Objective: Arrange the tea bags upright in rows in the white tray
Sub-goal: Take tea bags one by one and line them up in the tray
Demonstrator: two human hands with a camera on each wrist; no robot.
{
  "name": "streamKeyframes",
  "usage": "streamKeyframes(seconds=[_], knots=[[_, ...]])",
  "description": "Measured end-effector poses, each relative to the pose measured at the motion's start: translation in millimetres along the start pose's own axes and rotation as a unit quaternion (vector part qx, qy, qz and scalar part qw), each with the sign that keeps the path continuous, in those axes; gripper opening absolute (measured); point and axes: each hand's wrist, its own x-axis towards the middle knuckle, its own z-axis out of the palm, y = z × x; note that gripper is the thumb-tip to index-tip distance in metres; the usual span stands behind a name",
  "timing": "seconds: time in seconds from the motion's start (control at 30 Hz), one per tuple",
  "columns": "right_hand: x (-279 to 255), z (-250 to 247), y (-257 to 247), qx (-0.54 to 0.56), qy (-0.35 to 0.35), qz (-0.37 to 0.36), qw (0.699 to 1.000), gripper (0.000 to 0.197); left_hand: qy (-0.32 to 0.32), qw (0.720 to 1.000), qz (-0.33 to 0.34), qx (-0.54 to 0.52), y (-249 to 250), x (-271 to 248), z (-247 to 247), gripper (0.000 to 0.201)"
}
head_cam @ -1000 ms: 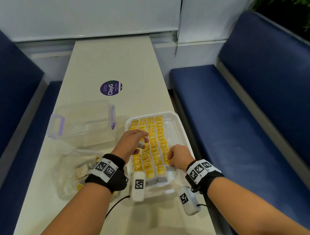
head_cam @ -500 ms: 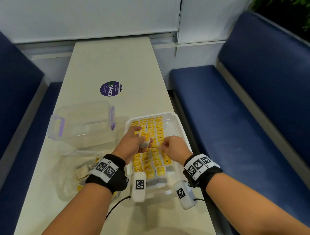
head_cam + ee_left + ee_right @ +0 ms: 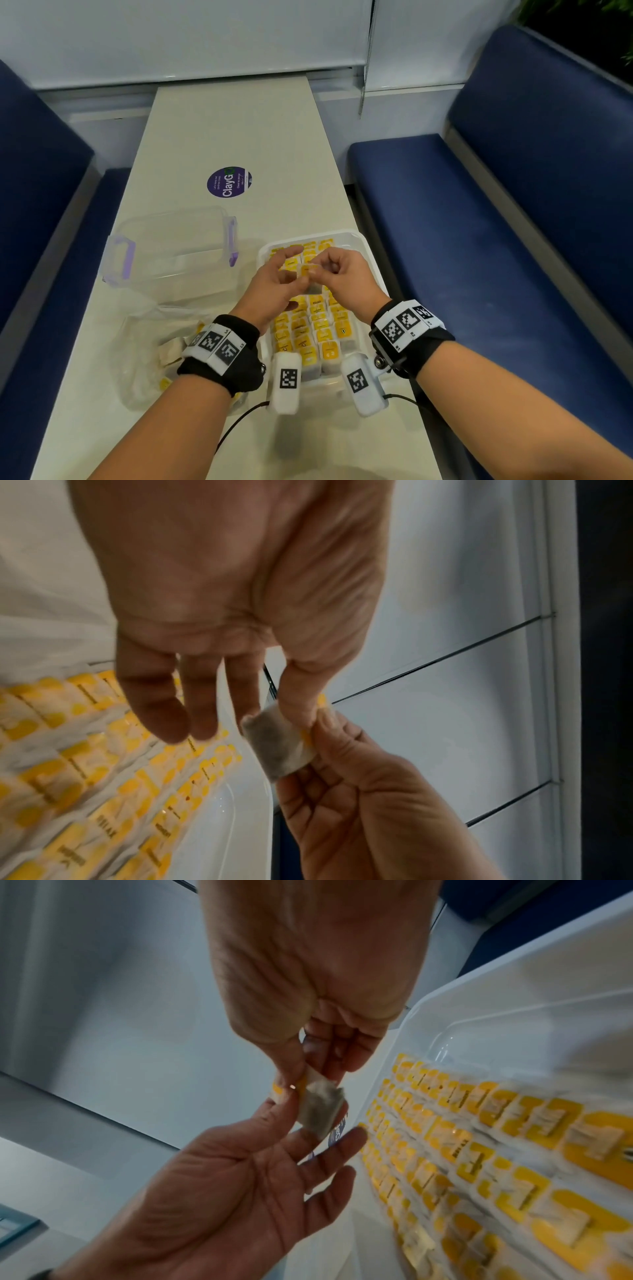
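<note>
From the head view, both hands meet above the far half of the white tray (image 3: 364,240), which sits on the counter (image 3: 233,137) already packed with rows of upright, yellow-tagged tea bags (image 3: 310,334); one loose tea bag (image 3: 309,274) hangs between the left hand (image 3: 274,291) and the right hand (image 3: 346,277), so the step looks like a hand-to-hand pass or re-orienting before placing. A clear container (image 3: 171,250) stands left of the tray, and a crumpled plastic bag (image 3: 144,342) with a few more bags lies nearer. In the left wrist view, the left grip pinches the tea bag (image 3: 277,739) by thumb and forefinger, other fingers (image 3: 161,710) relaxed and straight, while the right hand (image 3: 359,804) nips its tag end. The right wrist view confirms the right hand (image 3: 318,988) pinching the top of the tea bag (image 3: 318,1110) above the open left palm (image 3: 222,1191). Next, I judge, one hand should release and the other lower the bag upright into an open slot.
</note>
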Motion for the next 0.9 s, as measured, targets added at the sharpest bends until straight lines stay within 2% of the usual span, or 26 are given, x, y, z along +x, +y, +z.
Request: streamKeyframes(seconds=[0.13, 0.23, 0.33, 0.5, 0.7, 0.83, 0.9], knots=[[-2, -5, 2, 0.001, 0.006, 0.028, 1.0, 0.019, 0.0, 1.0, 0.003, 0.004, 2, -1, 2, 0.022], [-5, -7, 4, 0.03, 0.013, 0.021, 0.999, 0.02, 0.006, 1.0, 0.016, -0.01, 1, 1, 3, 0.007], [-8, -5, 5, 0.007, 0.038, -0.018, 0.999, 0.022, 0.03, 0.999, 0.031, -0.029, -2, 4, 5, 0.021], [-8, -3, 3, -0.047, 0.06, -0.047, 0.996, 0.026, 0.051, 0.997, 0.04, -0.039, 2, 4, 8, 0.017], [-11, -2, -1, -0.093, 0.058, -0.043, 0.993, 0.015, 0.064, 0.996, 0.039, -0.04, 0, 6, 6, 0.014], [-11, -5, 0, -0.103, 0.057, -0.016, 0.993, 0.022, 0.069, 0.997, 0.029, -0.025, 0, 6, 7, 0.009], [-11, -10, 3, -0.093, 0.046, 0.024, 0.994, 0.023, 0.078, 0.997, 0.016, -0.011, -1, 6, 8, 0.016]])
